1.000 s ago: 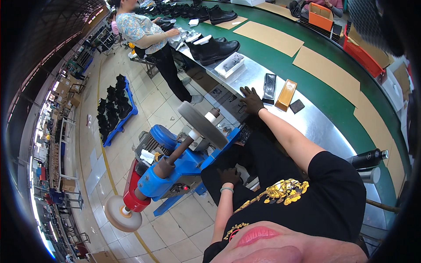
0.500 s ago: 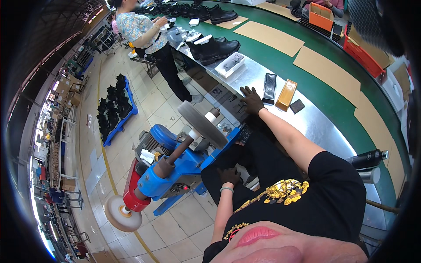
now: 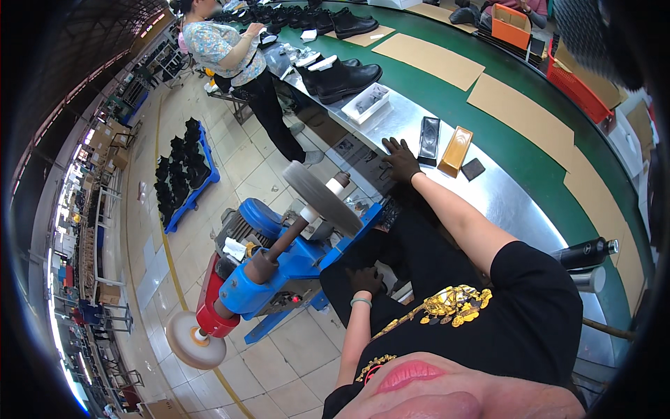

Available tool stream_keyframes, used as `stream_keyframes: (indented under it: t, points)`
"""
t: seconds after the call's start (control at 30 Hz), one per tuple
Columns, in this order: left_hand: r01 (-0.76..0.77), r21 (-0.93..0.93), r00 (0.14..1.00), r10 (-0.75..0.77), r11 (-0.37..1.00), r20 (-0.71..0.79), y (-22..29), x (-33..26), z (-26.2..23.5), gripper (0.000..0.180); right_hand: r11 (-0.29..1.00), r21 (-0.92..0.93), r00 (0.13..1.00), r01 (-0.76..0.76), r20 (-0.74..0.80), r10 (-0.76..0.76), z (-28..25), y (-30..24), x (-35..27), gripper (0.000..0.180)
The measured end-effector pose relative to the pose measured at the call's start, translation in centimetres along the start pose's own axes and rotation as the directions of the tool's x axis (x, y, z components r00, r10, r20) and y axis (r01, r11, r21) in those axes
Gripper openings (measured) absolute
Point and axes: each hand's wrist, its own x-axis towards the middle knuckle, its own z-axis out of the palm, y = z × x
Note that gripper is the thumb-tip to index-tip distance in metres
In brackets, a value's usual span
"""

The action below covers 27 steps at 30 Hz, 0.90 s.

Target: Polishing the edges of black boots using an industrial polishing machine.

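Observation:
My right hand (image 3: 402, 162), in a dark brown glove, lies with fingers spread at the near edge of the metal tabletop (image 3: 513, 192). It holds nothing. Just right of it are a black block (image 3: 429, 140), an amber block (image 3: 456, 151) and a small dark square pad (image 3: 473, 169). My left hand (image 3: 366, 280), also gloved, rests on my black-clad lap with its fingers stretched out and nothing in them. To its left stands a blue buffing machine (image 3: 244, 288) with a grey wheel (image 3: 317, 195) and a whitish wheel (image 3: 188, 341); neither hand touches it.
A white tray (image 3: 366, 103) and black boots (image 3: 342, 78) stand farther along the table. Beyond runs a green surface with cardboard sheets (image 3: 520, 112). A black bottle (image 3: 586, 253) is at right. A co-worker (image 3: 223, 52) stands far left, near a blue pallet (image 3: 192, 199) of black footwear.
The co-worker's hands have shifted, one now raised a little. At the far top right, another person's dark item has moved left. My own hands have stayed in place.

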Motion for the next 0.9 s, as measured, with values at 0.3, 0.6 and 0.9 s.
stream_keyframes:
  t: [0.3,0.6,0.9]
  points:
    - [-0.001,0.025,1.0,0.0,1.0,0.025,0.08,-0.02,-0.19,0.046,1.0,0.004,1.0,0.011,-0.018,-0.011,0.0,0.08,-0.08,0.037]
    - [-0.002,0.045,0.999,0.0,0.999,0.043,0.25,-0.03,-0.43,0.046,0.999,0.04,1.0,-0.007,-0.022,0.008,-0.26,0.01,-0.13,0.038]
    - [0.001,0.068,0.999,-0.004,0.998,0.05,0.18,-0.04,-0.25,0.046,0.999,0.053,0.999,-0.007,-0.034,0.008,0.01,-0.11,-0.09,0.036]
